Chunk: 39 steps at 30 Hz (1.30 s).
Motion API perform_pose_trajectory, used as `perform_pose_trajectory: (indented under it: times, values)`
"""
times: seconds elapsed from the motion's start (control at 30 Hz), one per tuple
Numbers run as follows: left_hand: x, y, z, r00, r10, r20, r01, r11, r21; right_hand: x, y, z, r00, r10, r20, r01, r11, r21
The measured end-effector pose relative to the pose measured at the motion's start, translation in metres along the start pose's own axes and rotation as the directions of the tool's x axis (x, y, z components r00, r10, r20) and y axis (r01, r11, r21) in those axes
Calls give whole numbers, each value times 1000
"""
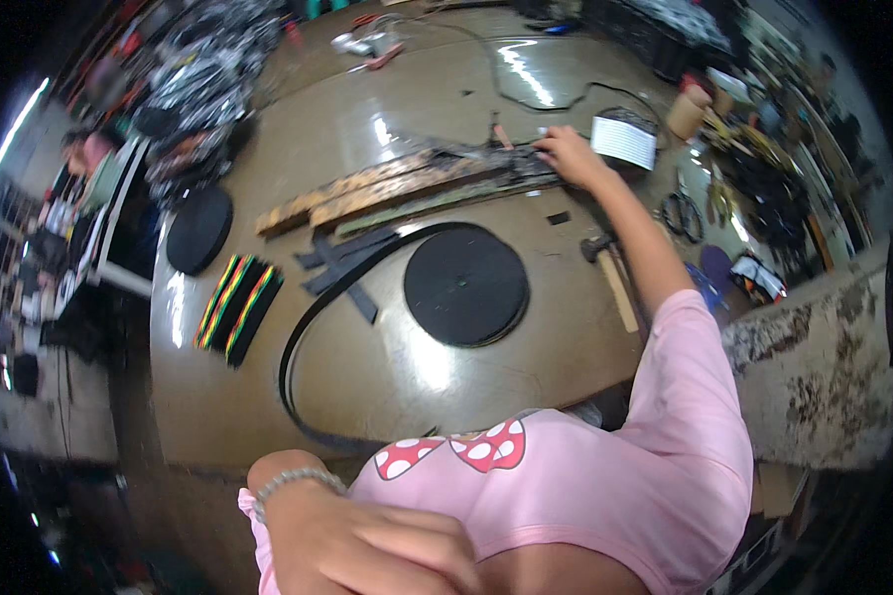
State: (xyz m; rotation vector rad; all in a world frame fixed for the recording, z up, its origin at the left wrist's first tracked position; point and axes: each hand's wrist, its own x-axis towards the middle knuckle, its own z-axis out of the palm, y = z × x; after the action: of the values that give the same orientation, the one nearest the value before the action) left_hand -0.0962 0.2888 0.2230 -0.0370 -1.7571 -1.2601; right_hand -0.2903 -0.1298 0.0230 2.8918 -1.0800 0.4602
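My right hand (569,157) reaches far across the table to the right end of some long wooden strips (367,188). Its fingers are bent down onto dark, small parts there, and what they grip is too small to make out. Close to my chest, my left hand (382,543) is curled with its fingertips turned away, so anything inside it is hidden. A large flat roll of black webbing (466,286) lies between the hands. Its loose end (290,347) loops left and toward the table's front edge. Short black strap pieces (352,270) lie crossed beside it.
Striped strap pieces (238,307) and another black roll (198,230) lie at the left. A hammer (613,281) rests near the right edge, with scissors (681,210) beyond. A white paper (623,142) and a tan cone (689,111) stand far right. Plastic-wrapped bundles (208,69) pile up at the back left.
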Motion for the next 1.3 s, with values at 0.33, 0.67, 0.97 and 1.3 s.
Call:
perform_pose_trajectory:
  times: [0.33,0.67,0.97,1.3]
  values:
    - [-196,-29,11,158,377,-913,980,-174,98,15,4,-28,933,-355,60,360,914,-190]
    - [-198,-37,-17,129,134,-983,962,225,157,-91,127,-123,355,285,-890,-364,919,149]
    - [-93,-53,-26,743,-271,-612,647,525,553,-97,-69,-144,851,159,-501,54,921,385]
    - [-123,-19,-112,399,-547,-736,807,591,-2,-67,-213,-176,987,-85,135,-29,738,674]
